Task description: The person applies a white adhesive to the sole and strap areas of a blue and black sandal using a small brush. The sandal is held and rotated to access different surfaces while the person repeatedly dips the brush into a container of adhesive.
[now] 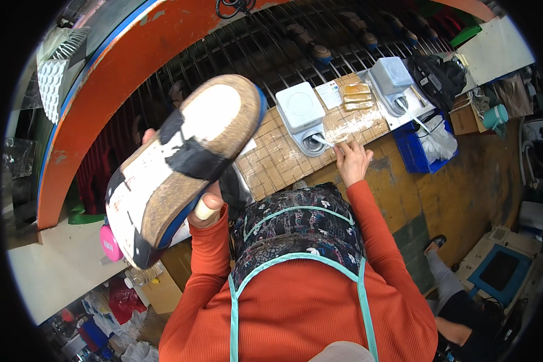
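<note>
One view, head: looked down on both bare hands; the sandal stood at left, the cup near centre.
Sandal: held raised in front of the left forearm, cork-edged footbed (pixel 175 161) facing the camera, white covering over its middle and black strap (pixel 194 159) across it.
Sandal, long axis: slanted from upper right to lower left; its upper end leaned toward the cup.
Sandal from right fingers: lay to their left, well apart, with the grey cup (pixel 312 153) between.
Nearer hand: left, already in contact.
Left hand (pixel 210 218): grasped the sandal around its middle; thumb with pale wrap (pixel 204 210) on the near edge, fingertips (pixel 148 136) showing past the far edge. Spread about as wide as the sandal; the fingers behind it were hidden.
Right hand (pixel 354 163): thumb and forefinger drawn together, pinching the free end of the white handle (pixel 323 141); other fingers loosely bent.
White handle: ran from the right fingertips leftward into the cup; its lower end could not be made out.
Cup: rested on the tan board (pixel 271 169), just below the pale lidded container (pixel 300 107).
</note>
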### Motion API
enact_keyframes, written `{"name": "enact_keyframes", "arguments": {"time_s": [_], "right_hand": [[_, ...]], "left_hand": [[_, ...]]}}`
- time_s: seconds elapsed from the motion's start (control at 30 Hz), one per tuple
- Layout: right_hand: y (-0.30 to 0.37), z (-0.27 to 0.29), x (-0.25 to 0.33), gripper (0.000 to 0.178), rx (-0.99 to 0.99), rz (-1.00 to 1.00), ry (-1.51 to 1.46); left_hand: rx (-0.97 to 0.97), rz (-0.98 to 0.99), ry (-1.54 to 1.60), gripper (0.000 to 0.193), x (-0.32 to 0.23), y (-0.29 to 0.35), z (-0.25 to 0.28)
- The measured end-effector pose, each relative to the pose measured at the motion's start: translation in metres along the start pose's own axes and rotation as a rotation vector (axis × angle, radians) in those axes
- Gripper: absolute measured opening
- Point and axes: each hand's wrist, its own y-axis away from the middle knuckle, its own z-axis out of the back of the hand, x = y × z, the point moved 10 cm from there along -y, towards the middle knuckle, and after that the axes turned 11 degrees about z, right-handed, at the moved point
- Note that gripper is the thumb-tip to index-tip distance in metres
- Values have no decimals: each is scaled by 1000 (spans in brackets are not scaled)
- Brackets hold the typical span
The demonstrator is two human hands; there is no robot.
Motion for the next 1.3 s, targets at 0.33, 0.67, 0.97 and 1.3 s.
{"name": "enact_keyframes", "arguments": {"time_s": [0.33, 0.67, 0.97, 1.3], "right_hand": [[-14, -2, 8, 7, 45, 55, 27], [14, -38, -41, 24, 312, -370, -296], [44, -57, -37, 22, 404, -677, -1188], [-72, 221, 97, 25, -544, 326, -137]], "left_hand": [[-68, -279, -430, 107, -44, 11, 12], [-31, -214, -302, 84, -31, 14, 6], [144, -67, -42, 69, 47, 21, 3], [47, -839, -720, 63, 50, 22, -28]]}}
